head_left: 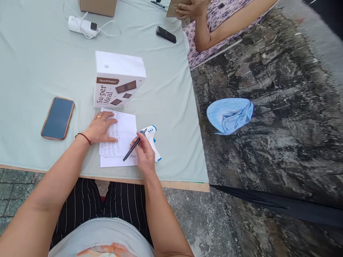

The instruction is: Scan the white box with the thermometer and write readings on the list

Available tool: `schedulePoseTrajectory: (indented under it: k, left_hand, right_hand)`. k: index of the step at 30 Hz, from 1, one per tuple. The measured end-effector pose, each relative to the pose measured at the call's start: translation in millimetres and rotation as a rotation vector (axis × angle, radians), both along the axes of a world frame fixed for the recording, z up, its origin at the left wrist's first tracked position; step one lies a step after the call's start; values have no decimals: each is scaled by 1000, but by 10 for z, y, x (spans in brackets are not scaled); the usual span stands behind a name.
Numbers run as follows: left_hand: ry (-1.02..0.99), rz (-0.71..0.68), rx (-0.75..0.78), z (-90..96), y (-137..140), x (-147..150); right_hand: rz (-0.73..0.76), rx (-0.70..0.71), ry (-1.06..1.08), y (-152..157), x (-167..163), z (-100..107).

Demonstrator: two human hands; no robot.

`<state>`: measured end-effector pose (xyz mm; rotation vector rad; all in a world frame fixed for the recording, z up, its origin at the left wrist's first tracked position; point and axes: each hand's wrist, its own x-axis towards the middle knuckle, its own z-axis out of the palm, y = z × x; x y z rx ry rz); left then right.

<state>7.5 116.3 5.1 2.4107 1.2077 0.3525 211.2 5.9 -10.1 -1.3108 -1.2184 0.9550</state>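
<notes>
My left hand (pixel 103 127) lies with fingers spread on a sheet of paper (pixel 125 123) covered in rows of small handwriting. A second white sheet sticks out beneath it toward me. Between the fingers of my right hand (pixel 145 151) is a black pen (pixel 131 149), slanting above the paper's right side. Just beyond that hand, partly hidden by it, lies a white and blue infrared thermometer (pixel 150 132). Behind the paper stands a white and brown "Su-per Meal" box (pixel 120 76), upright and close to the sheet's far edge.
A phone in a brown case (pixel 58 118) lies to the left. Farther back are a white device with a cable (pixel 81 26), a cardboard box (pixel 98 7) and a black object (pixel 166 34). Another person's arm (pixel 205 34) reaches in at top right. A blue cap (pixel 229 115) lies beyond the table's right edge.
</notes>
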Motion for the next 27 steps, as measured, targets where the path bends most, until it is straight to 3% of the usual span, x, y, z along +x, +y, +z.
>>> schedulePoseTrajectory:
  k: [3, 8, 17, 27]
  left_hand:
    - [53, -51, -30, 30, -38, 2]
    - [146, -104, -80, 39, -80, 4]
    - [151, -109, -94, 29, -78, 29]
    - [128, -116, -87, -3, -80, 34]
  right_hand:
    - [-39, 57, 59, -169, -48, -23]
    - [-33, 99, -57, -323, -146, -42]
    - [-80, -80, -216, -336, -208, -46]
    - [-21, -86, -312, -289, -229, -40]
